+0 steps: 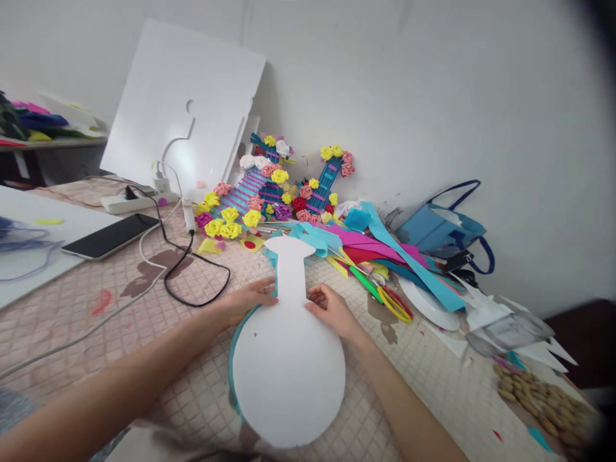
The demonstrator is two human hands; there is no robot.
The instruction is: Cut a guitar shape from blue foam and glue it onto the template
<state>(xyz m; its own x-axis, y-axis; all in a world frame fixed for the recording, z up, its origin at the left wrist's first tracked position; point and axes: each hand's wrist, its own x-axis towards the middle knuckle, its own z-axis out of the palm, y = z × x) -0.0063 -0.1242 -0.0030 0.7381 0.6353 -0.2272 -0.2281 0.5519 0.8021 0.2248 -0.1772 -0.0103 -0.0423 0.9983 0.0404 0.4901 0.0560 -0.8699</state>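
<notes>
Cut off at the lower edge of the frame: both forearms, elbows out of sight. Right side of the frame darkened and blurred, the clear items and brown bits at lower right hard to make out. Mostly hidden under the white vase-shaped cutout [289, 359]: a teal sheet [231, 359], showing only as a thin rim along the cutout's left edge and neck.

Reaching in from lower left, left hand [248, 299], palm down, fingers loosely extended, fingertips pressed against the left side of the cutout's neck. Reaching in from lower right, right hand [332, 311], fingers curled, pinching the right side of the neck at its edge. Neither hand clenched; both steadying the cutout.

Cutout lying flat on the tiled worktop [192, 391], centre to lower centre of the frame. Beyond it, toward centre: paper-flower models [269, 186], coloured paper strips [385, 250], scissors [389, 298]. At left, a phone [110, 236] and black cable [197, 282].
</notes>
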